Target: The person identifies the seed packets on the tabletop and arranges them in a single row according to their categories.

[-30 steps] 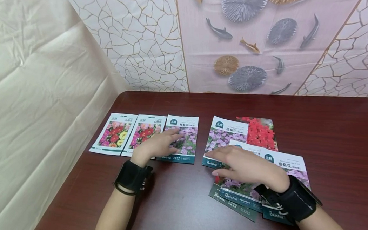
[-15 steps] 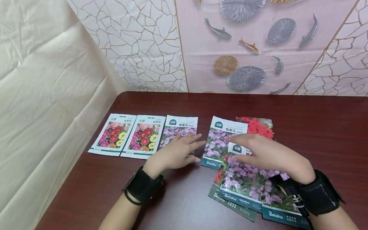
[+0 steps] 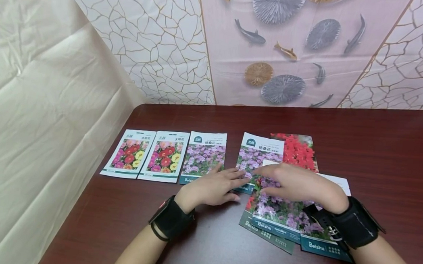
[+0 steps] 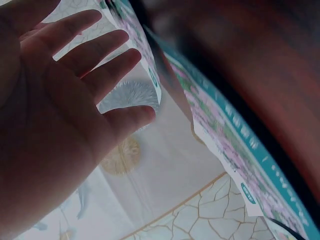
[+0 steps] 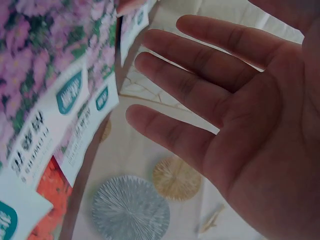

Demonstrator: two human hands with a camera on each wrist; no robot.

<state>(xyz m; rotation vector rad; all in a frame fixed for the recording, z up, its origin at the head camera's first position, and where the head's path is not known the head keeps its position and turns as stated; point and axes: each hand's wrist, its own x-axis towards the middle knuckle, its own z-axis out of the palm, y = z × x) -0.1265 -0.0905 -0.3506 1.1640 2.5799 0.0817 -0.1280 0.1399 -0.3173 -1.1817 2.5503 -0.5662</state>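
My left hand (image 3: 213, 186) reaches rightward with fingers spread, its fingertips at the lower edge of a seed packet with purple flowers (image 3: 251, 158). In the left wrist view nothing lies within its straight fingers. My right hand (image 3: 299, 184) hovers palm down over a pile of overlapping seed packets, nearest a purple-flower packet (image 3: 277, 210) that it partly hides. Its fingers look straight and hold nothing in the right wrist view. Beneath the pile, a dark green packet bottom (image 3: 267, 234) sticks out, and a red-flower packet (image 3: 299, 151) shows behind.
To the left, two packets with mixed bright flowers, one outermost (image 3: 128, 153) and one beside it (image 3: 164, 157), form a row with a purple-flower packet (image 3: 206, 154). They lie on a dark red wooden table (image 3: 190, 243). A patterned cloth (image 3: 230, 68) hangs behind.
My left hand has moved right, off the third packet in the row to the edge of the right-hand group. My right hand shifted right, then slightly back left; the packets stay put.
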